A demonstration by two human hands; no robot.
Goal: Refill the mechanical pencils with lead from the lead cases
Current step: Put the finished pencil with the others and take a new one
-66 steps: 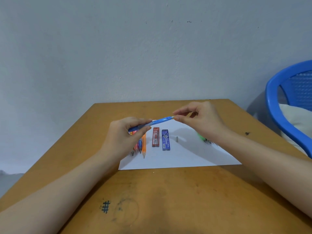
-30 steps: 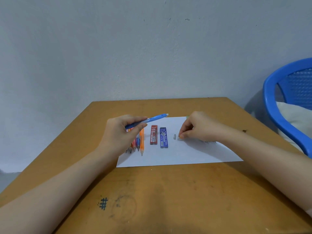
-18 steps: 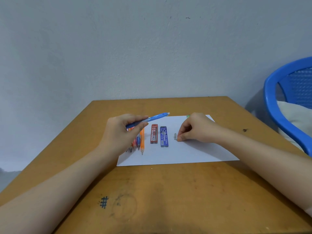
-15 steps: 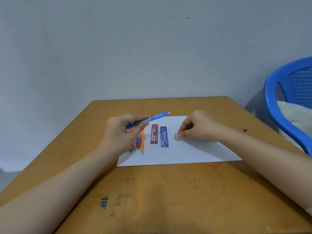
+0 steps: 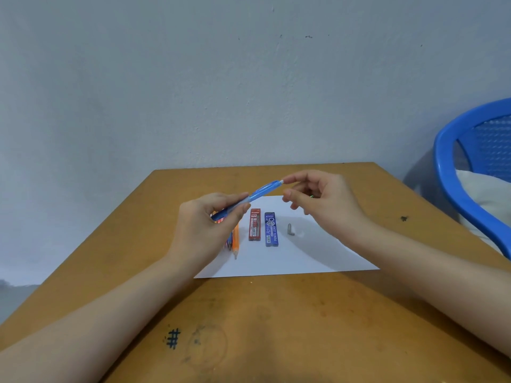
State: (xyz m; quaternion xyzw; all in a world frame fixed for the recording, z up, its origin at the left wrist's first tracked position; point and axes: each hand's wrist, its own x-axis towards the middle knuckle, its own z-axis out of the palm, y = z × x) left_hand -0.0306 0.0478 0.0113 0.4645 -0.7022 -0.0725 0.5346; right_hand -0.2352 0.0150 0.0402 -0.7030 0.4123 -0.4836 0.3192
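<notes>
My left hand [image 5: 210, 230] grips a blue mechanical pencil [image 5: 258, 192] by its lower half and holds it tilted above the white paper [image 5: 312, 255]. The pencil's white top end points right. My right hand [image 5: 326, 205] is raised beside that end, its index fingertip touching it and the thumb apart just below. It holds nothing that I can see. A red lead case [image 5: 255, 224] and a blue lead case [image 5: 271, 229] lie side by side on the paper. A small grey cap [image 5: 289, 229] lies to their right. Several pencils, one of them orange [image 5: 235, 240], lie partly hidden under my left hand.
The paper lies on a wooden table [image 5: 276, 327] set against a grey wall. A blue plastic chair [image 5: 470, 172] with a white cushion stands to the right. A speck of green [image 5: 311, 196] shows between my right fingers.
My right hand left the grey cap on the paper and rose to the pencil's white end. My left hand tilted the pencil up a little.
</notes>
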